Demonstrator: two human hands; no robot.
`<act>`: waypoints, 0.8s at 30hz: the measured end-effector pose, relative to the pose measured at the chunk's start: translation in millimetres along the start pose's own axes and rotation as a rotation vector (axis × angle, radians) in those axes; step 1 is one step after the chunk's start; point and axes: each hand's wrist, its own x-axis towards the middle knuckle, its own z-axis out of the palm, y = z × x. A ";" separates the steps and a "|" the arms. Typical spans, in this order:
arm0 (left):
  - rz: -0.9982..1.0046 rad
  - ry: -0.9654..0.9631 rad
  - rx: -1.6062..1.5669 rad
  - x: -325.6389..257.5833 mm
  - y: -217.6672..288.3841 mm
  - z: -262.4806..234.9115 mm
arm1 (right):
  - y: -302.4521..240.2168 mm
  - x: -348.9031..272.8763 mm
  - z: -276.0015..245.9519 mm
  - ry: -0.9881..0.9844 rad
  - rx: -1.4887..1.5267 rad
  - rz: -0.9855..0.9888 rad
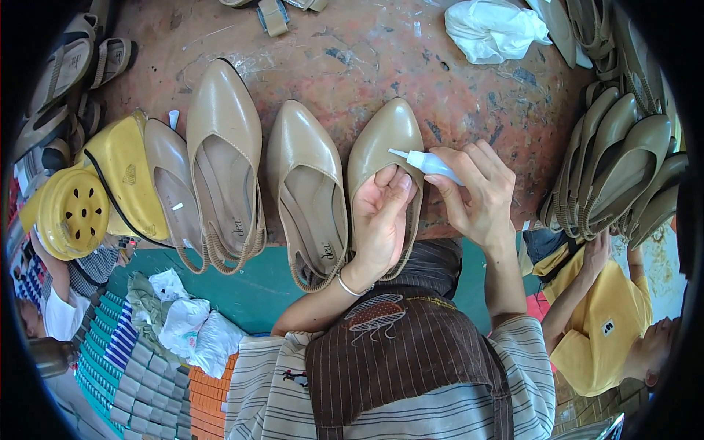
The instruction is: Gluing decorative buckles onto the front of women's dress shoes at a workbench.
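Note:
Four beige pointed slingback shoes stand in a row along the table's near edge. My left hand (384, 220), palm up with a bracelet at the wrist, reaches into the opening of the rightmost shoe (396, 132). Its curled fingers and thumb grip the front rim of that opening. Between the fingers of my right hand (477, 187) is a small white squeeze bottle (434, 166) with a thin nozzle. The nozzle tip points left and sits over the shoe's upper, just above my left fingertips. Left of it are a second shoe (299, 139), a third shoe (224, 95) and a fourth shoe (165, 147).
A yellow machine (132, 176) with a round vented cover stands at the left. Stacked shoes (616, 147) crowd the right edge, and sandals (70, 62) the far left. A white crumpled bag (495, 31) lies at the back of the worn table (323, 66). A person in yellow (605, 330) is at the right.

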 end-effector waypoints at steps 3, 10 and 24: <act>0.019 -0.041 -0.016 0.2 -1.6 -2.7 | 1.2 -0.7 -0.9 -0.003 -0.001 -0.008; 0.029 -0.050 -0.029 0.7 -3.4 -6.3 | -3.8 1.6 -1.9 -0.022 -0.013 0.008; 0.010 -0.023 -0.017 0.9 -2.2 -3.5 | -4.6 2.8 -5.2 -0.001 -0.035 0.003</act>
